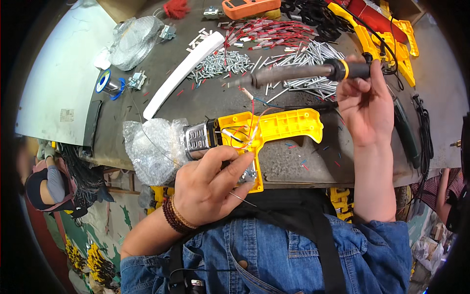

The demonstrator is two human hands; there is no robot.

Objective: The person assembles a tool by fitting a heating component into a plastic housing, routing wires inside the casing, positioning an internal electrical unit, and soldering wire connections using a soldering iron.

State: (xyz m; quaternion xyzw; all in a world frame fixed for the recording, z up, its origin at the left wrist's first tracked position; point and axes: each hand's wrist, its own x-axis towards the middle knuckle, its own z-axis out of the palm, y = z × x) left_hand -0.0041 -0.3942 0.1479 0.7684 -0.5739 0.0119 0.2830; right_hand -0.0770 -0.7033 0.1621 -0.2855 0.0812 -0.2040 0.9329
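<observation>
My right hand [367,105] is closed round the dark handle of a soldering iron [293,76], raised at the right. Its barrel points left and is smeared by motion. My left hand [208,179] bends over a yellow plastic tool housing half [291,122], fingers drawn together. A thin solder wire [152,139] runs from the spool to this hand, and a short length sticks out below the thumb. My fingers partly hide metal parts in the housing. Red, white and black leads [252,127] rise from it. A slotted metal motor end [198,137] joins it, with bubble wrap [154,149] at its left.
Beyond the housing lie a curved white strip [183,73], piles of metal pins [313,63] and red-wired parts [269,32]. The solder spool [110,84] stands left. An orange meter [252,7] and yellow housings [391,44] lie far off. Black cables [423,127] hang right.
</observation>
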